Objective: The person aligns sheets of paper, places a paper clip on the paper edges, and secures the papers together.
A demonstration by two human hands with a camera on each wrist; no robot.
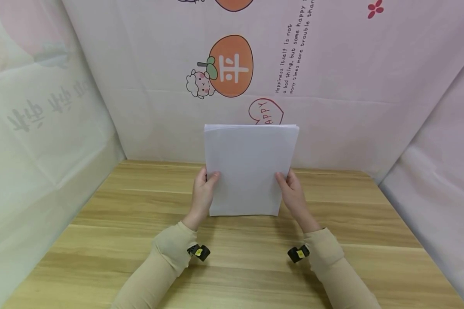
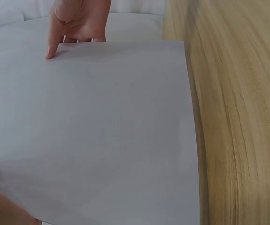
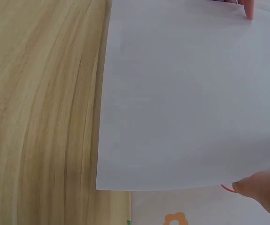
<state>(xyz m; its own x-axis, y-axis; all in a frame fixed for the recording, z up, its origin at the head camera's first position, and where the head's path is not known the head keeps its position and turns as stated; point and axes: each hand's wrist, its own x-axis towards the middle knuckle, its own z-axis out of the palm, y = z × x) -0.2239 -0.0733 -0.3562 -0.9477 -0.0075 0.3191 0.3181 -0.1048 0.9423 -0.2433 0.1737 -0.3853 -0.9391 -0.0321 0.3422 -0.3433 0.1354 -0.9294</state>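
Observation:
A stack of white paper (image 1: 249, 167) stands nearly upright above the wooden table, its blank front sheet facing me. My left hand (image 1: 203, 195) grips its left edge, thumb on the front and fingers behind. On the opposite edge my right hand (image 1: 294, 195) holds it the same way. At the top the sheets are slightly out of line with each other. The left wrist view shows the paper (image 2: 102, 126) large, with the right hand (image 2: 81, 21) at its far edge. In the right wrist view the paper's (image 3: 186, 98) lower edge runs close to the wood.
The wood-grain table (image 1: 239, 274) lies beneath both arms. Behind it hangs a pale cloth (image 1: 332, 128) printed with an orange fruit and lettering, and more cloth (image 1: 42, 171) closes off the sides. Black wrist cameras (image 1: 201, 252) sit at both sleeve cuffs.

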